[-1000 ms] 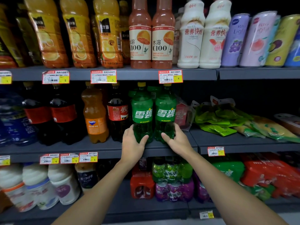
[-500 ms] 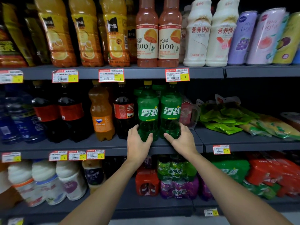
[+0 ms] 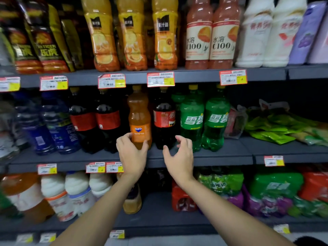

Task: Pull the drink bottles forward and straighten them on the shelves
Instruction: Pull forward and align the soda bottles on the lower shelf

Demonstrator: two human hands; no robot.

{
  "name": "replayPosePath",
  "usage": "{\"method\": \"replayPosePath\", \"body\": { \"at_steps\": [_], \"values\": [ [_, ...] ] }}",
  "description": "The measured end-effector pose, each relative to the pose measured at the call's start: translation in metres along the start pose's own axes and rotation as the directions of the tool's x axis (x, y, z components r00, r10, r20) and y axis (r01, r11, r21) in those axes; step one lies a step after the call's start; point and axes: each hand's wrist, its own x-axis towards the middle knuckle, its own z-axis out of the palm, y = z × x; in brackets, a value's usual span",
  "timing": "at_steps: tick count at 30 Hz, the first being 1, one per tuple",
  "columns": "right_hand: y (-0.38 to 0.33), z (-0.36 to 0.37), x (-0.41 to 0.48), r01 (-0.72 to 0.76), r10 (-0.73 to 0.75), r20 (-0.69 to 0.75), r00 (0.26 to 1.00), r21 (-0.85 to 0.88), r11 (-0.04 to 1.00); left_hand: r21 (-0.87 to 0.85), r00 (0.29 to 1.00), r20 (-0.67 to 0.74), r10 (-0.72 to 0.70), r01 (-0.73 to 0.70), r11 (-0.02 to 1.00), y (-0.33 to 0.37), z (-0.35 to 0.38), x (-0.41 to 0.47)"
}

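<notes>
Hands differ, left hand (image 3: 132, 155) gripping orange soda bottle (image 3: 139, 118), right hand (image 3: 179, 157) spread before cola bottle (image 3: 164, 119).

Two forearms show from the bottom edge up to the wrists; the left forearm (image 3: 99, 210) and the right forearm (image 3: 221, 208) are both bare along all the length in view, slim and smooth, each narrowing toward the wrist; the left hand (image 3: 132, 155) and the right hand (image 3: 179, 157) are bare as well, with slender fingers and faint knuckle ridges; a dark shape (image 3: 309, 241) sits in the bottom right corner beside the right forearm, too little of it visible to tell whether it is clothing.
</notes>
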Motion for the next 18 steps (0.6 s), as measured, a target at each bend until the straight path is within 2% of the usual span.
{"method": "replayPosePath", "body": {
  "at_steps": [2, 4, 7, 9, 11, 13, 15, 18],
  "values": [
    [-0.007, 0.010, -0.002, -0.074, 0.072, -0.050, 0.996, -0.039, 0.996, 0.017, 0.999, 0.038, 0.003, -0.003, 1.000, -0.007, -0.001, 0.008],
    [-0.005, 0.007, -0.002, -0.106, 0.105, -0.199, 0.974, 0.009, 0.994, 0.018, 0.998, 0.060, 0.010, -0.011, 1.000, -0.013, 0.000, 0.012],
    [0.023, -0.023, 0.012, -0.122, 0.120, -0.430, 0.895, 0.022, 0.992, -0.018, 0.999, -0.011, 0.050, -0.050, 0.999, -0.017, 0.004, 0.012],
    [0.048, -0.051, 0.029, -0.211, 0.167, -0.484, 0.859, -0.039, 0.977, -0.105, 0.991, -0.062, 0.119, -0.125, 0.987, -0.012, 0.011, 0.003],
    [0.068, -0.072, 0.045, -0.265, 0.187, -0.394, 0.900, -0.154, 0.952, -0.204, 0.977, -0.019, 0.213, -0.213, 0.956, 0.001, 0.023, -0.014],
    [0.083, -0.083, 0.053, -0.225, 0.174, -0.192, 0.966, -0.287, 0.931, -0.220, 0.945, 0.067, 0.321, -0.300, 0.928, 0.017, 0.039, -0.033],
    [0.092, -0.086, 0.057, -0.189, 0.196, -0.014, 0.981, -0.338, 0.922, -0.145, 0.918, 0.158, 0.364, -0.343, 0.928, 0.035, 0.057, -0.046],
    [0.100, -0.090, 0.061, -0.185, 0.223, 0.083, 0.971, -0.326, 0.927, 0.070, 0.920, 0.274, 0.281, -0.310, 0.948, 0.062, 0.081, -0.056]
  ]
}}
